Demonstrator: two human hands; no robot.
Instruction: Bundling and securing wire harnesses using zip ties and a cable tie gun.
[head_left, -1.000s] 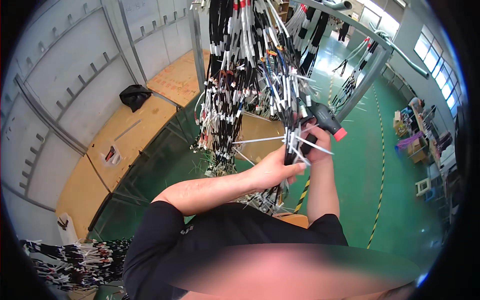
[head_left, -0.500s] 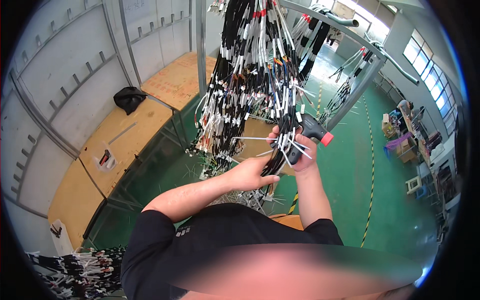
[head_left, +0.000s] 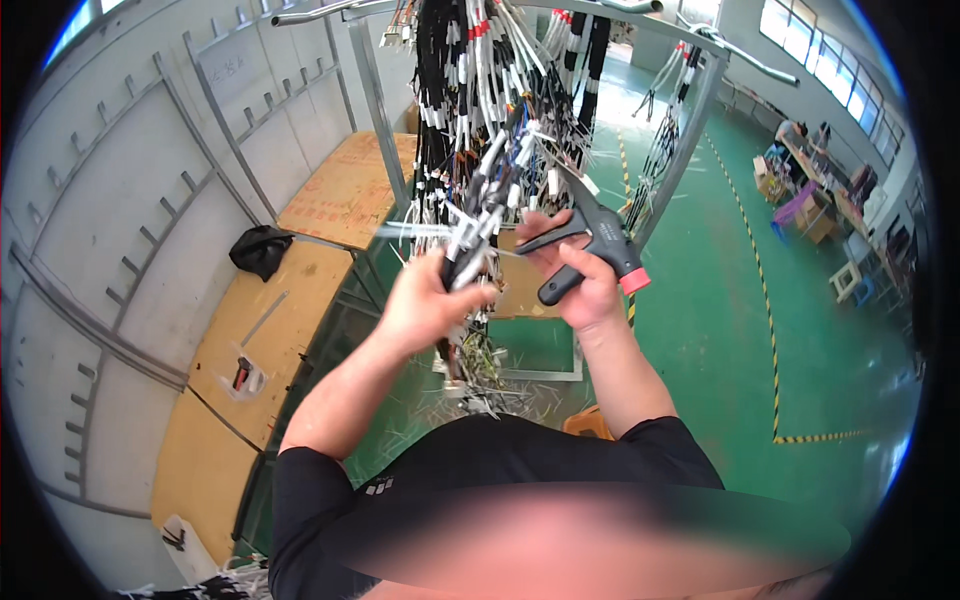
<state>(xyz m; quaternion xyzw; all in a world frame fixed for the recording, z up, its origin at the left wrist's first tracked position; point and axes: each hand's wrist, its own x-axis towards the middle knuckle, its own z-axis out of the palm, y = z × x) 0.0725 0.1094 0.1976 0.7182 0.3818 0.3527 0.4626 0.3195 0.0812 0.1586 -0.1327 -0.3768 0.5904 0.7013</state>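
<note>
My left hand (head_left: 428, 305) is wrapped round a bundle of black wires (head_left: 466, 262), its thumb lying across the front. White cable ties (head_left: 463, 232) stick out sideways from the bundle just above the fingers, somewhat smeared by motion. In my right hand (head_left: 592, 292) is a black cable tie gun (head_left: 606, 238) with a red end cap, held by its handle. The fingers reach toward its trigger, and its nose points up and away beside the wires. A small gap separates the gun from the bundle. Behind hangs a thick mass of black and white wire harnesses (head_left: 440, 130).
A metal frame (head_left: 668, 165) carries the harnesses. Along the left wall stand wooden tables (head_left: 255, 320) with a black bag (head_left: 260, 252) and a clear tray (head_left: 243, 378) holding a red and black tool. Cut tie ends litter the green floor. Two people sit at a bench far right.
The right hand with the gun has drawn back from the bundle. My left hand has moved up and left, now gripping the wires and pulling them leftward. The whole view has shifted.
</note>
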